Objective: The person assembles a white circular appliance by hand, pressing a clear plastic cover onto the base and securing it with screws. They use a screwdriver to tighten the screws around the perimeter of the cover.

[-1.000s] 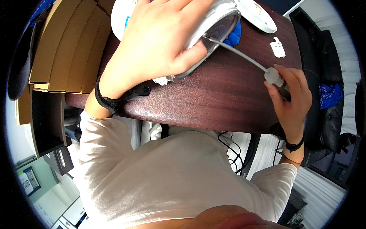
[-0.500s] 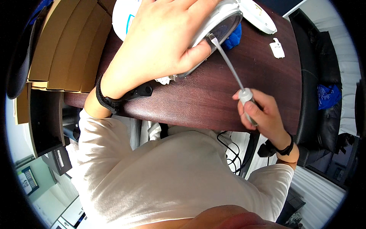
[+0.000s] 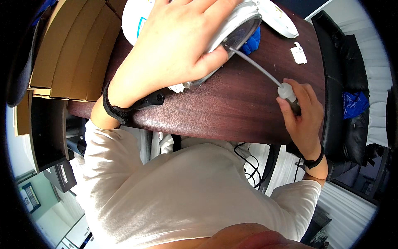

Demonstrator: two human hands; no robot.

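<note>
With my right hand [image 3: 304, 114] I grip the grey handle of a screwdriver [image 3: 257, 66]. Its metal shaft slants up and left, and the tip reaches into the dark open side of a white rounded housing [image 3: 238, 25]. My left hand [image 3: 178, 41] is closed around the housing and tilts it above the table, thumb at the rim near the screwdriver tip. Part of the housing lies hidden behind my fingers and beyond the upper edge. A white rounded shell [image 3: 280, 20] and a small white plastic piece [image 3: 298, 54] lie to the right. A blue item [image 3: 251, 42] shows behind the housing.
The brown table [image 3: 207, 112] has its near edge at my body. Cardboard boxes [image 3: 70, 50] stand at the left. A small black object [image 3: 153, 99] lies by my left wrist. Cables [image 3: 251, 166] hang below the table, and a black sofa [image 3: 342, 79] stands at the right.
My right hand has swung right and slightly up, so the screwdriver lies at a flatter slant. Its tip stays at the housing's open side. My left hand has barely moved.
</note>
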